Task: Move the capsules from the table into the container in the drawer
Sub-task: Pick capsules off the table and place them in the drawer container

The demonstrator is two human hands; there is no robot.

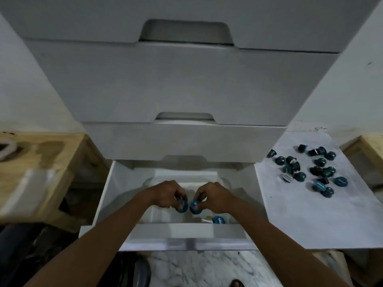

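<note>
Both hands are over the open bottom drawer [103, 195]. My left hand [165, 193] pinches a blue capsule [182, 206]. My right hand [213, 195] pinches a second blue capsule [194, 207], and the two capsules almost touch. Below them sits a clear container [163, 216] inside the drawer. One blue capsule [218, 220] lies in it near the front right. Several more dark blue capsules [306, 170] are scattered on the white table [300, 214] to the right.
Closed white drawers [182, 85] stack above the open one. A wooden shelf [47, 162] stands on the left and another wooden piece [369, 148] at the far right. Marble floor [196, 268] shows below the drawer front.
</note>
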